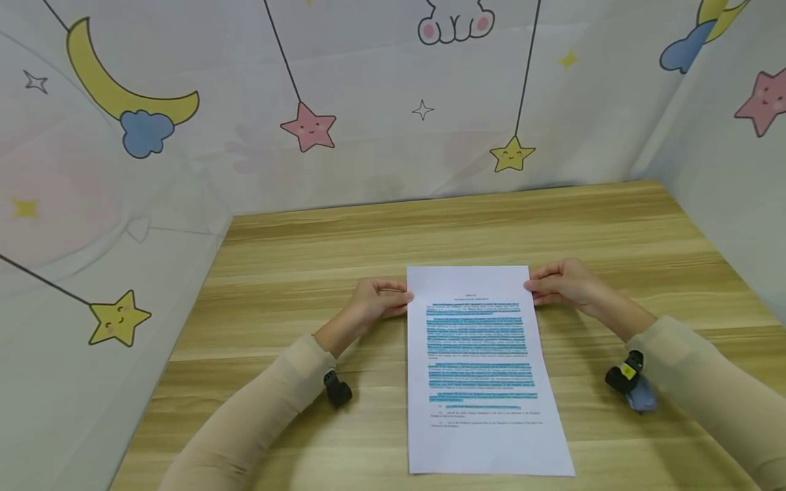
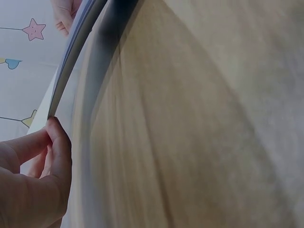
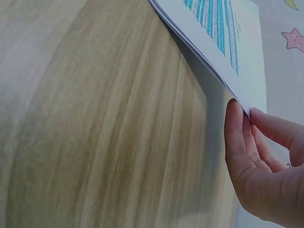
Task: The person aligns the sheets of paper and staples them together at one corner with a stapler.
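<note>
A few stacked sheets of printed paper (image 1: 479,447), many lines marked in blue, are held up between both hands over the table. The left hand (image 1: 381,300) pinches the upper left edge between thumb and fingers. On the opposite edge, near the top corner, the right hand (image 1: 563,286) pinches the sheets the same way. In the right wrist view, the paper (image 3: 213,61) slants away from the right hand (image 3: 266,161), its layered edge visible. From the left wrist, the paper (image 2: 71,57) appears edge-on above the left hand (image 2: 38,175).
The wood-grain table (image 1: 295,252) lies beneath. A white cloth backdrop (image 1: 381,164) with stars and moons rises along its back and sides. A black wrist camera (image 1: 338,390) sits at the left cuff and another camera (image 1: 623,375) at the right.
</note>
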